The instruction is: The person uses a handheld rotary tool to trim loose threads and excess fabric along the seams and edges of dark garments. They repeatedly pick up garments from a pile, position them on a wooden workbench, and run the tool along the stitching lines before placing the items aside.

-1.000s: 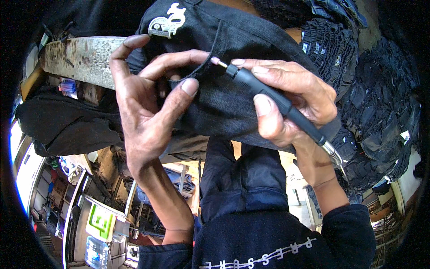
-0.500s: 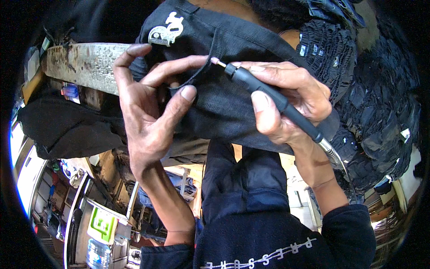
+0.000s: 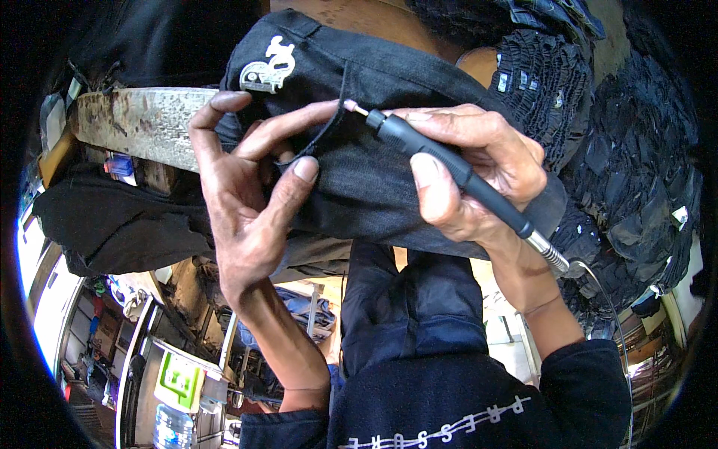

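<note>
Black jeans (image 3: 359, 176) lie spread in front of me, with a white printed motif (image 3: 269, 67) at their upper left. My left hand (image 3: 250, 179) reaches into the curved pocket opening (image 3: 333, 131). Its index finger stretches behind the pocket edge, the thumb presses near the lower end, and the curled fingers are partly hidden by the cloth. In my right hand (image 3: 479, 165) is a slim black rotary grinding pen (image 3: 449, 161), held between thumb and fingers. Its small pink grinding tip (image 3: 350, 106) touches or almost touches the pocket edge beside my left index fingertip.
A worn, pale wooden board (image 3: 142, 120) extends to the left beneath the cloth. Piles of dark garments (image 3: 636, 165) crowd the right side. The pen's cable (image 3: 602, 288) hangs down at the right. A green-and-white container (image 3: 179, 382) and a clear plastic bottle (image 3: 172, 426) stand at lower left.
The jeans, pen tip and both hands have shifted slightly left in view. The tip sits a little lower along the pocket edge, and the cable now loops out to the right.
</note>
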Demonstrator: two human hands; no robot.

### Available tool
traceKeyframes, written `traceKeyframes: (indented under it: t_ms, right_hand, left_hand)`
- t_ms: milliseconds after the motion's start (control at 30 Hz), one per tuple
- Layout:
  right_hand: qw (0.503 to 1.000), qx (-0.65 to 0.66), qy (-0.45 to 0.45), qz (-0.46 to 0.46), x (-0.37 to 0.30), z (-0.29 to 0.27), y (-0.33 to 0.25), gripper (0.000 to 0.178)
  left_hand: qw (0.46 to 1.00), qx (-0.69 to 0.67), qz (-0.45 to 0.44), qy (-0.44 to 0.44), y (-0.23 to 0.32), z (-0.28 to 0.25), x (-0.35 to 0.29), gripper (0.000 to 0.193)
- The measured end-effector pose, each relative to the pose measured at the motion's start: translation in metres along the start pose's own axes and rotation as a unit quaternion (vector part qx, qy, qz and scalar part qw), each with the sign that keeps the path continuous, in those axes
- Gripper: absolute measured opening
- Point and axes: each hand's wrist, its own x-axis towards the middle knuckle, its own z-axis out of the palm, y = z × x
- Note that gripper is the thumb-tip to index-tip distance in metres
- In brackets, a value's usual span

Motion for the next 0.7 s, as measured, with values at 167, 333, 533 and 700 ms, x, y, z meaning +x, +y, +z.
traceKeyframes:
  t_ms: [167,333,533,700]
  right_hand:
    - [1.000,-0.014,-0.008,0.000,0.0008,-0.0008,-0.0001,0.029]
    - [1.000,-0.018,-0.011,0.007,0.0024,-0.0028,-0.0011,0.027]
    - [0.999,-0.027,-0.008,0.016,0.0041,-0.0036,-0.0031,0.026]
    - [0.999,-0.018,-0.001,0.045,0.0037,-0.0031,-0.0042,0.026]
  left_hand:
    - [1.000,-0.014,-0.021,0.013,-0.0023,-0.0001,-0.0008,0.081]
    - [1.000,-0.015,0.003,0.008,-0.0054,0.0022,-0.0004,0.075]
    - [1.000,-0.015,-0.023,0.010,-0.0047,-0.0007,-0.0036,0.080]
    - [1.000,-0.013,-0.007,0.006,-0.0034,0.0014,-0.0005,0.077]
